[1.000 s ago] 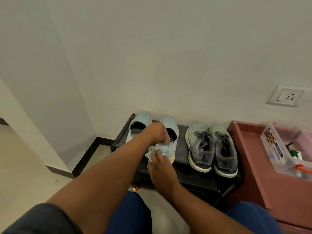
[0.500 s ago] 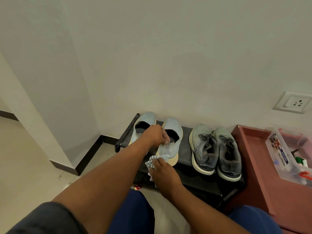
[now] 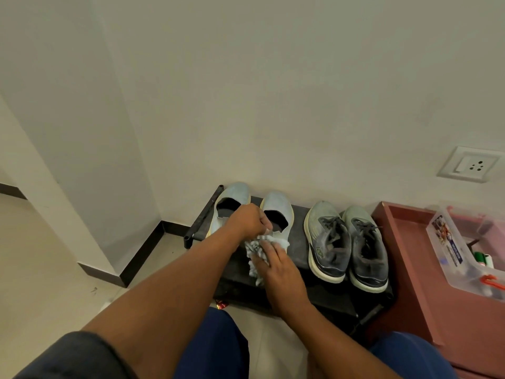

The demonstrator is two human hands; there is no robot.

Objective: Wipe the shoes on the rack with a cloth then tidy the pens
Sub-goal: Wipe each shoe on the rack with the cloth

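Left hand (image 3: pixel 247 220) grips the pale shoe (image 3: pixel 278 212); right hand (image 3: pixel 278 265), fingers straight, presses the cloth (image 3: pixel 252 248) on it

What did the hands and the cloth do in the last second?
The right hand slid the cloth down from the light blue shoe's side toward its heel. The left hand kept gripping that shoe. The grey shoes and rack stayed put.
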